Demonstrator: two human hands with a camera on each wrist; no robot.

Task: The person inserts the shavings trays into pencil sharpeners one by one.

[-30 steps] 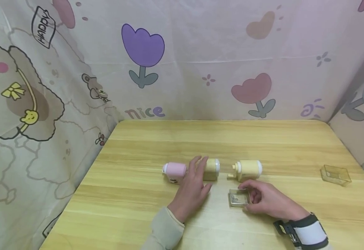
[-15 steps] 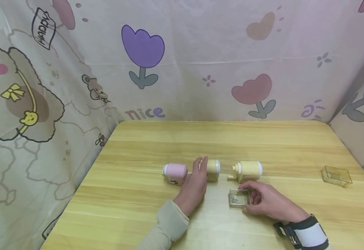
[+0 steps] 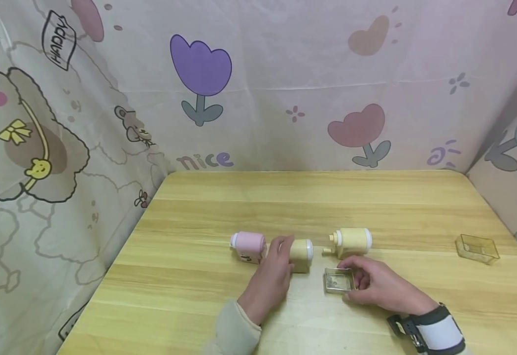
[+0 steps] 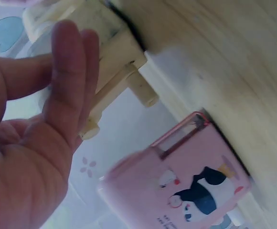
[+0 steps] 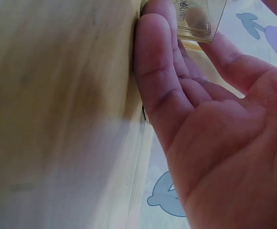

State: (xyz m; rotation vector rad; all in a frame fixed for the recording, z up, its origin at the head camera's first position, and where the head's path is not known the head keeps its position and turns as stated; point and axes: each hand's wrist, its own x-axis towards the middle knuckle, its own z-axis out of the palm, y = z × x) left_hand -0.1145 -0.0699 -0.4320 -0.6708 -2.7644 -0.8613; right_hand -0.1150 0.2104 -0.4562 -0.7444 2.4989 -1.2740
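Near the table's middle, my left hand (image 3: 270, 276) grips a yellow hand-crank pencil sharpener (image 3: 301, 255) from its left side. In the left wrist view the crank (image 4: 141, 88) of this sharpener shows beside the curled fingers. A pink pencil sharpener (image 3: 249, 245) with a panda-like print stands just left of that hand. My right hand (image 3: 375, 283) pinches a small clear shavings drawer (image 3: 339, 281) by its right end, low over the table. Behind the drawer stands another yellow pencil sharpener (image 3: 352, 240), its crank toward the left.
A second clear yellowish drawer (image 3: 477, 248) lies at the right of the wood-grain table (image 3: 187, 305). A printed cloth (image 3: 267, 59) hangs behind the table and along its sides.
The middle yellow pencil sharpener has come toward me with my left hand, which now holds it lower in the head view. My right hand and the drawer have stayed in place.
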